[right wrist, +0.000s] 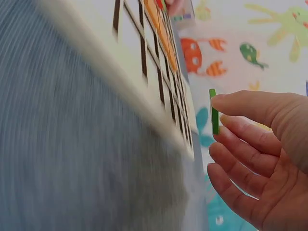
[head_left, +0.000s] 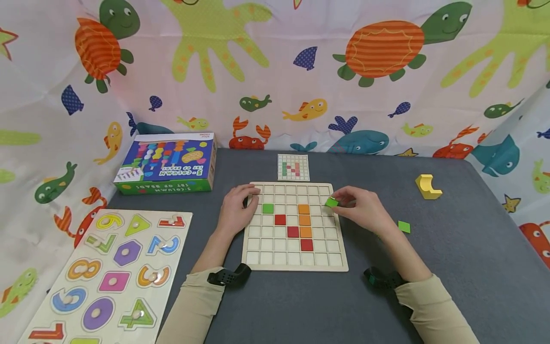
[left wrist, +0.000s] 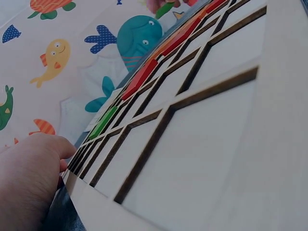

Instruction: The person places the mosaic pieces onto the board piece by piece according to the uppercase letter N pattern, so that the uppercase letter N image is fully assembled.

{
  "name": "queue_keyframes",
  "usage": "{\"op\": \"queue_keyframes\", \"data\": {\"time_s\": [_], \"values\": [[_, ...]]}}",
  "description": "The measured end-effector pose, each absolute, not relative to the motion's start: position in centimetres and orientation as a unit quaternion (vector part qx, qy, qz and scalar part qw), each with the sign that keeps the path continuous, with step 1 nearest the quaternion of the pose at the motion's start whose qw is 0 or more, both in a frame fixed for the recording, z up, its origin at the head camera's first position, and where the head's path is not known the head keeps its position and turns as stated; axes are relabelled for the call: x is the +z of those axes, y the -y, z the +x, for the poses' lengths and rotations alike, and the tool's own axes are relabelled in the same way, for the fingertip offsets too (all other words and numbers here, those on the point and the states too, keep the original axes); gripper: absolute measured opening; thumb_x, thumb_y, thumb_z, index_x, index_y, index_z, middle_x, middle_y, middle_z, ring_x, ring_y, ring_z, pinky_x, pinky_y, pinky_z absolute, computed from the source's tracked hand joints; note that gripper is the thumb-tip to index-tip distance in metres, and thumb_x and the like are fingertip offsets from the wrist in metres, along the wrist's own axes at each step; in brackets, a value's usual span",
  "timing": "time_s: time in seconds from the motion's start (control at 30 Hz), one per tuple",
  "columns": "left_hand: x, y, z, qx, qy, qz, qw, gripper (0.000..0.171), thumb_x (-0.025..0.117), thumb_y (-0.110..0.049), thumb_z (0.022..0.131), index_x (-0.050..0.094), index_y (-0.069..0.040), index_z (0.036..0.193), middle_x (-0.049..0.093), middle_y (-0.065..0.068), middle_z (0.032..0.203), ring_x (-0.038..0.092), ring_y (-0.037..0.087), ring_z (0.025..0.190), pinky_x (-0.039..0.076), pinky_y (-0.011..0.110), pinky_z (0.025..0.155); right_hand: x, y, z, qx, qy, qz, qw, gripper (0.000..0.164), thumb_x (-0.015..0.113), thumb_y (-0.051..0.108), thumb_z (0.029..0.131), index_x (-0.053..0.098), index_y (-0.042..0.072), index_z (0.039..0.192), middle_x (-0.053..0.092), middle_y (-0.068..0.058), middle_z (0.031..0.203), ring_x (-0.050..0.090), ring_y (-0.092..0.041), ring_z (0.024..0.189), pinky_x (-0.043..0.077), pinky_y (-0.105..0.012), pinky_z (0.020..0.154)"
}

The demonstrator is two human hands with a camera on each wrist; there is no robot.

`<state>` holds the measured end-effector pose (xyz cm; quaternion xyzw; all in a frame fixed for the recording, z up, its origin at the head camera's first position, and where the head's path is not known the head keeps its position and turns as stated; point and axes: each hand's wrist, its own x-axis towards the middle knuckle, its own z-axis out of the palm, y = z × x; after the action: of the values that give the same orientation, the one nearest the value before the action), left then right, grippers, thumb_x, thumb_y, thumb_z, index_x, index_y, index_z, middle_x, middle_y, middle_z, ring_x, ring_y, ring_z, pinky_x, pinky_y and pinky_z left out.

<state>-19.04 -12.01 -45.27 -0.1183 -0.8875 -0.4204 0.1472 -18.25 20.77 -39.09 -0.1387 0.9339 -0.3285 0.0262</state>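
My right hand (head_left: 358,208) pinches a thin green square tile (head_left: 331,202) between thumb and fingertips, at the upper right edge of the wooden grid board (head_left: 296,268). In the right wrist view the tile (right wrist: 214,113) is edge-on, raised beside the board. My left hand (head_left: 236,210) rests at the board's upper left edge, its fingertips on the rim. Set in the grid are one green tile (head_left: 268,209), a diagonal of red tiles (head_left: 293,231) and a column of orange tiles (head_left: 304,220). Behind the board lies a small pattern card (head_left: 293,167).
Another green tile (head_left: 404,226) lies to the right of my right hand, with a yellow curved block (head_left: 428,187) farther back. A number-and-shape puzzle board (head_left: 143,258) covers the left side. Behind it sits a colourful game box (head_left: 166,163), near the printed cloth.
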Motion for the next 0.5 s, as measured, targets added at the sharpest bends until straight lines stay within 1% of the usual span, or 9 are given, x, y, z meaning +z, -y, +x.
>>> {"op": "queue_keyframes", "data": {"time_s": [0.27,0.4,0.5], "values": [[-45.3,12.2,-19.2,-0.418,0.888,-0.121,0.150,0.022,0.061,-0.014,0.095,0.073,-0.008,0.113,0.063,0.011,0.126,0.054,0.030,0.121,0.032,0.047,0.111,-38.9,-15.6,-18.3,-0.371,-0.905,-0.202,0.050,0.029,0.077,0.016,0.084,0.070,0.007,0.111,0.069,-0.005,0.102,0.063,-0.022,0.091,0.055,-0.040,0.082],[-45.3,12.2,-19.2,-0.419,0.886,-0.125,0.153,0.023,0.061,-0.015,0.095,0.073,-0.008,0.113,0.064,0.011,0.125,0.055,0.029,0.121,0.031,0.047,0.112,-39.0,-13.3,-18.1,-0.378,-0.896,-0.221,0.068,0.028,0.077,0.016,0.083,0.070,0.008,0.109,0.069,-0.003,0.099,0.063,-0.022,0.091,0.055,-0.039,0.083],[-45.3,12.2,-19.2,-0.421,0.886,-0.124,0.151,0.023,0.061,-0.014,0.095,0.073,-0.008,0.113,0.064,0.011,0.125,0.055,0.029,0.120,0.033,0.046,0.111,-39.2,-11.8,-18.0,-0.374,-0.894,-0.236,0.077,0.027,0.078,0.016,0.083,0.070,0.009,0.108,0.068,-0.001,0.097,0.063,-0.020,0.089,0.055,-0.037,0.081]]}}
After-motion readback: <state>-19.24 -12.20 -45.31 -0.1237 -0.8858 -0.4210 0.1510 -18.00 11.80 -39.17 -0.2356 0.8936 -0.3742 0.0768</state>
